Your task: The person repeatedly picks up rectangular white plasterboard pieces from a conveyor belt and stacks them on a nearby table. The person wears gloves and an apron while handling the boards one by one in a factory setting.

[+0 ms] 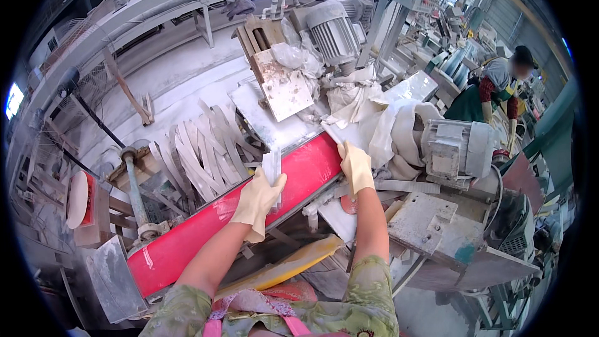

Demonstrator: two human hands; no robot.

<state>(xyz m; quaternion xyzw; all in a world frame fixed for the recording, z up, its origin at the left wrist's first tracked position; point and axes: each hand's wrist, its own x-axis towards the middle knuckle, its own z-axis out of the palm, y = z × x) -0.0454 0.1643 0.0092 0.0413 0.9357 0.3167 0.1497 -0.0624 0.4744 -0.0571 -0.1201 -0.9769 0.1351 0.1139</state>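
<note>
Gloved hands: left (257,200) gripping pale stone strips (272,168), right (356,167) flat on red belt (249,203).

Both gloved hands (257,200) (356,167) outstretched, fingers curled.

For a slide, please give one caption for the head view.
Gloved left hand holds pale strips over a red bench; gloved right hand rests at its edge.

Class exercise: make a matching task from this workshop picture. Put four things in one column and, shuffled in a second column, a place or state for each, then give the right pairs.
1 left hand
2 right hand
3 grey electric motor
4 loose grey strips

A piled beyond the red surface
B holds a pale strip upright
C flat on the red surface's far end
D top centre

1-B, 2-C, 3-D, 4-A
</note>
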